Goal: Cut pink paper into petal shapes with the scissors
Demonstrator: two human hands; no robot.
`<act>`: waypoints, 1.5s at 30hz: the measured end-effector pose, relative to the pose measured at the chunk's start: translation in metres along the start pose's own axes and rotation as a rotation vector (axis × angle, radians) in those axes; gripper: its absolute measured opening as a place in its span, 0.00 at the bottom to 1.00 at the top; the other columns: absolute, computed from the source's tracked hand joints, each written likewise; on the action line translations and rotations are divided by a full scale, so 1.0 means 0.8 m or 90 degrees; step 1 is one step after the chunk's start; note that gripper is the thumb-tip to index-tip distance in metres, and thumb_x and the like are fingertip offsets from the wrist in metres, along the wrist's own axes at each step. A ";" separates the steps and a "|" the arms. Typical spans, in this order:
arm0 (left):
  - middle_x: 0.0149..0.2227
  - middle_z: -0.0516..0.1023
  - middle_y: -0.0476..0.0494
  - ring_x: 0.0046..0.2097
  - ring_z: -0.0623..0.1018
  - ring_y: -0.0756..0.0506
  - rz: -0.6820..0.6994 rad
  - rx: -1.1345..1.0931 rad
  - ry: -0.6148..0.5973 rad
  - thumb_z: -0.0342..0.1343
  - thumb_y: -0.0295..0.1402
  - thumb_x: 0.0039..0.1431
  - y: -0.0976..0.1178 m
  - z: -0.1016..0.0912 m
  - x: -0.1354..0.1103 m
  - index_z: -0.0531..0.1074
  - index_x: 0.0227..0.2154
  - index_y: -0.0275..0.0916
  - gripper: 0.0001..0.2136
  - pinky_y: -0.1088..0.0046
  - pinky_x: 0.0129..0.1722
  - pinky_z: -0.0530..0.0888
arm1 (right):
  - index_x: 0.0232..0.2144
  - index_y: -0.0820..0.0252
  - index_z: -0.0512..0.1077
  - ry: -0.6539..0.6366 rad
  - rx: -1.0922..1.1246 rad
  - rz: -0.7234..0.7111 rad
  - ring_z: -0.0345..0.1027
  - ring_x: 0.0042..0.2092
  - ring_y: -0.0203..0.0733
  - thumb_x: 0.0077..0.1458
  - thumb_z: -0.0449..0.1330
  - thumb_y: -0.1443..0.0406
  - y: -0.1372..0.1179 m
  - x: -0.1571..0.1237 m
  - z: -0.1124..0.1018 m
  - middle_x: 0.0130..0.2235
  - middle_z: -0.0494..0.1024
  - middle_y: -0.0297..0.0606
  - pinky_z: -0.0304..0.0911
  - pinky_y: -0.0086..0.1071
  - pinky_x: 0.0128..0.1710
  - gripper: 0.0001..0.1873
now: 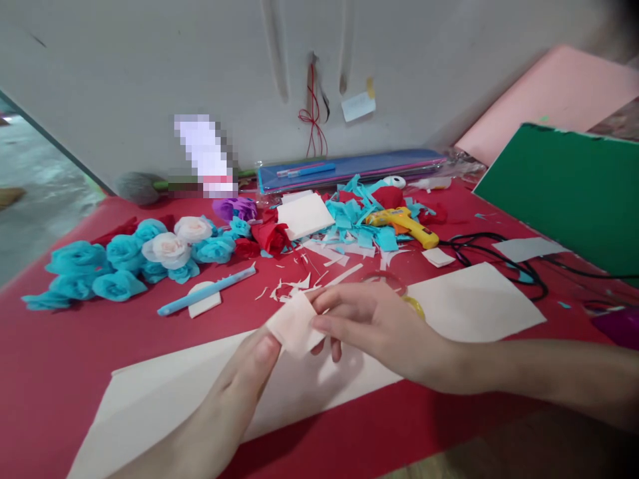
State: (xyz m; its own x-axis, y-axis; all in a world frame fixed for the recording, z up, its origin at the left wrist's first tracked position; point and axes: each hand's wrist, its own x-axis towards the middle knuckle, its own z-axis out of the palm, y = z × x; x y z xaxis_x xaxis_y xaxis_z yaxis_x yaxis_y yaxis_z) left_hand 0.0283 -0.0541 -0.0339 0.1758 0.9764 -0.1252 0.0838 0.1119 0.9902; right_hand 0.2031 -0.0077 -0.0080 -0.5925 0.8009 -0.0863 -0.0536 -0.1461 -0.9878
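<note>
Centrally, the left hand [243, 376] is pinching the lower-left edge of a pale paper square [296, 324] under its thumb, while the right hand [382, 322] is gripping the opposite side with its fingers; both are holding the piece above a long white sheet [164, 392] on the red table [44, 359]. Beyond, a yellow glue gun [402, 221] is lying against blue paper scraps [349, 214], its markings too blurred to read. On the wall [124, 80], a white slip [358, 108] is hanging by yellow tape [370, 86], any lettering being too small to decipher.
</note>
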 end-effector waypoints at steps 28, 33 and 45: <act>0.28 0.78 0.53 0.35 0.76 0.51 -0.112 -0.050 -0.242 0.42 0.32 0.62 0.028 0.024 0.000 0.75 0.25 0.42 0.18 0.81 0.43 0.67 | 0.27 0.61 0.66 -0.061 -0.283 -0.091 0.62 0.25 0.29 0.57 0.51 0.57 0.006 -0.002 -0.010 0.22 0.69 0.30 0.55 0.20 0.24 0.14; 0.22 0.76 0.50 0.29 0.75 0.48 -0.077 0.072 -0.217 0.41 0.37 0.61 0.027 0.022 0.001 0.74 0.19 0.41 0.20 0.77 0.38 0.69 | 0.29 0.60 0.66 -0.005 -0.426 -0.144 0.63 0.28 0.28 0.59 0.49 0.59 0.007 0.000 -0.013 0.26 0.71 0.30 0.54 0.21 0.27 0.13; 0.21 0.73 0.48 0.29 0.73 0.48 -0.138 0.059 -0.193 0.42 0.44 0.60 0.010 0.020 0.007 0.70 0.17 0.37 0.22 0.74 0.36 0.68 | 0.28 0.62 0.66 0.018 -0.406 -0.182 0.61 0.28 0.26 0.58 0.51 0.61 0.016 0.004 -0.015 0.26 0.69 0.28 0.54 0.19 0.28 0.11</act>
State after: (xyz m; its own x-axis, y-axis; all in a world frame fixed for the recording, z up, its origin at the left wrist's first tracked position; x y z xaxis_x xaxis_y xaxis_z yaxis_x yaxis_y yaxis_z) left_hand 0.0457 -0.0506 -0.0280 0.4258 0.8310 -0.3579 0.2370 0.2793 0.9305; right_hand 0.2103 -0.0004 -0.0224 -0.6039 0.7732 0.1934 0.2830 0.4349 -0.8549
